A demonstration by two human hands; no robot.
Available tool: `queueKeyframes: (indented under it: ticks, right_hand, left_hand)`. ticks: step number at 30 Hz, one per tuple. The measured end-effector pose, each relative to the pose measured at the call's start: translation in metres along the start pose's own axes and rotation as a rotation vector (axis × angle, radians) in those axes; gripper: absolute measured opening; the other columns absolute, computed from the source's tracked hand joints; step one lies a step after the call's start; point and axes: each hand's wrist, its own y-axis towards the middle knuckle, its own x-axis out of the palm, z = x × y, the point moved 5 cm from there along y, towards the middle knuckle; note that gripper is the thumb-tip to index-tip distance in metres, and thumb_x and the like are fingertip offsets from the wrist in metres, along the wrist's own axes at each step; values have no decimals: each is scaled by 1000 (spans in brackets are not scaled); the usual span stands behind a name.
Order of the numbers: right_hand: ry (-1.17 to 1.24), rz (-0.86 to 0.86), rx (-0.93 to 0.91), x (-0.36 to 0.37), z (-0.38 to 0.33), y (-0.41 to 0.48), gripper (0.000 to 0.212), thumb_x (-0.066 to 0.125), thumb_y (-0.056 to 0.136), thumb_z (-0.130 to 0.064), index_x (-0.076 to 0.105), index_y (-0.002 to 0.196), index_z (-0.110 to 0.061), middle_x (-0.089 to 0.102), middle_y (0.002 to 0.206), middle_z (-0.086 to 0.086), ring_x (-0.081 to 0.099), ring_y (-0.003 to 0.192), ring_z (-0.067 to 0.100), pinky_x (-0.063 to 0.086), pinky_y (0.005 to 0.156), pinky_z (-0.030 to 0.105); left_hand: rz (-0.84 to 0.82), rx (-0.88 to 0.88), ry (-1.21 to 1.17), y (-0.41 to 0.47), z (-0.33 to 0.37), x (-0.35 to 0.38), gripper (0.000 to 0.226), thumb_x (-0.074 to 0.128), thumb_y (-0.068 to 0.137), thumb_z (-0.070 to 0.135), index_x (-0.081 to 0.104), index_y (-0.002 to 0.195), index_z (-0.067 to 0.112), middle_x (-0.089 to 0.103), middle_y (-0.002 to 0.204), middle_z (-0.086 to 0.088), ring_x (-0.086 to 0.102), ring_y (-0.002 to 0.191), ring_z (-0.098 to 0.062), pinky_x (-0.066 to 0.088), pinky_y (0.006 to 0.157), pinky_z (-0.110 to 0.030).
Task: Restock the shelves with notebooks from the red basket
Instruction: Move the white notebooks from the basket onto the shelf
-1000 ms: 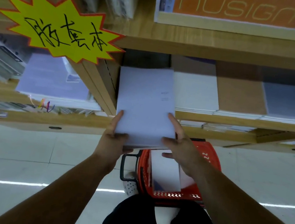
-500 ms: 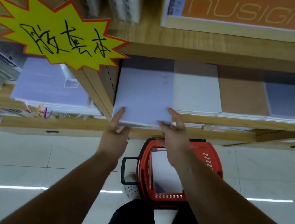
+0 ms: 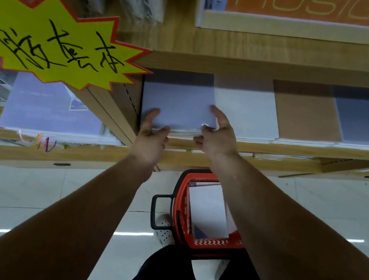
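Note:
A pale lavender notebook lies flat on a stack at the left end of the wooden shelf. My left hand touches its near left corner, thumb on the cover and fingers against the front edge. My right hand touches the near right corner, one finger stretched along the cover's right side. Below my arms the red basket stands on the floor with white notebooks inside.
White, brown and blue-grey notebook stacks sit to the right on the same shelf. A yellow star sign hangs at the left over a wooden divider. Another lavender stack fills the left bay.
Both hands carried the lavender notebook forward from above the basket and slid it fully into the shelf slot. My fingers have loosened at its near edge.

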Motion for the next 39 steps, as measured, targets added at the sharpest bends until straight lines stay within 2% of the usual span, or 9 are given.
queueKeyframes:
  ticks: [3, 6, 8, 12, 15, 18, 27, 36, 39]
  right_hand:
    - [-83, 25, -2, -12, 8, -1, 66, 60, 101, -21, 29, 155, -43, 67, 119, 6, 73, 89, 32, 64, 67, 32]
    - [-113, 155, -84, -25, 17, -10, 47, 65, 96, -27, 50, 140, -35, 68, 112, 5, 71, 97, 29, 61, 86, 44]
    - [-195, 167, -181, -26, 14, -17, 40, 64, 95, -23, 53, 131, -37, 61, 125, 3, 63, 111, 23, 53, 98, 39]
    - [-273, 79, -301, -21, -12, -4, 50, 56, 102, -17, 44, 151, -16, 54, 139, 0, 53, 128, 15, 38, 92, 10]
    - [-151, -22, -217, -19, -34, 43, 57, 63, 96, -12, 41, 148, -10, 51, 124, -5, 53, 107, -2, 38, 77, 0]
    - [-230, -81, -312, -12, -46, 86, 35, 64, 88, -9, 57, 123, -9, 63, 110, 9, 62, 100, 19, 49, 83, 24]
    - [-211, -216, -391, -12, -53, 111, 47, 65, 79, -10, 69, 125, -19, 71, 122, 9, 66, 113, 30, 54, 99, 53]
    - [-558, -187, -410, 1, -49, 97, 52, 62, 95, -14, 49, 146, -15, 61, 131, 11, 59, 119, 28, 50, 90, 23]
    - [-722, -184, -500, -7, -29, 69, 66, 64, 96, -28, 37, 155, -18, 36, 160, 9, 37, 144, 26, 33, 116, 29]
  left_hand:
    - [6, 29, 80, -1, 5, 2, 57, 56, 99, 20, 40, 140, 56, 58, 107, 5, 64, 105, -26, 55, 95, -45]
    - [66, 143, 327, -12, 4, 3, 53, 53, 101, 18, 41, 144, 47, 58, 98, 11, 64, 88, -17, 54, 68, -19]
    - [104, 381, 570, -23, 15, 8, 46, 54, 99, 22, 47, 143, 37, 61, 111, 2, 61, 94, -16, 55, 80, -26]
    - [115, 816, 1199, -20, 27, 29, 55, 60, 87, 32, 53, 141, 25, 52, 137, -11, 48, 126, -34, 44, 103, -48]
    - [34, 756, 1396, -1, 33, 41, 73, 64, 88, 33, 32, 153, 30, 29, 159, -7, 23, 148, -32, 28, 118, -50]
    - [-9, 693, 1511, 25, 31, 42, 77, 55, 96, 33, 9, 158, 36, 4, 168, 2, -2, 154, -25, 5, 124, -51]
    - [51, 781, 1555, 36, 26, 32, 78, 58, 95, 24, 13, 157, 39, 8, 167, 3, 1, 154, -23, 3, 124, -50]
    - [84, 747, 1669, 43, 26, 37, 77, 53, 99, 30, 4, 156, 42, 3, 168, 4, 1, 154, -25, 8, 123, -55]
    - [122, 739, 1682, 32, 24, 41, 77, 54, 98, 29, 5, 156, 40, 5, 168, -1, 3, 154, -28, 9, 122, -57]
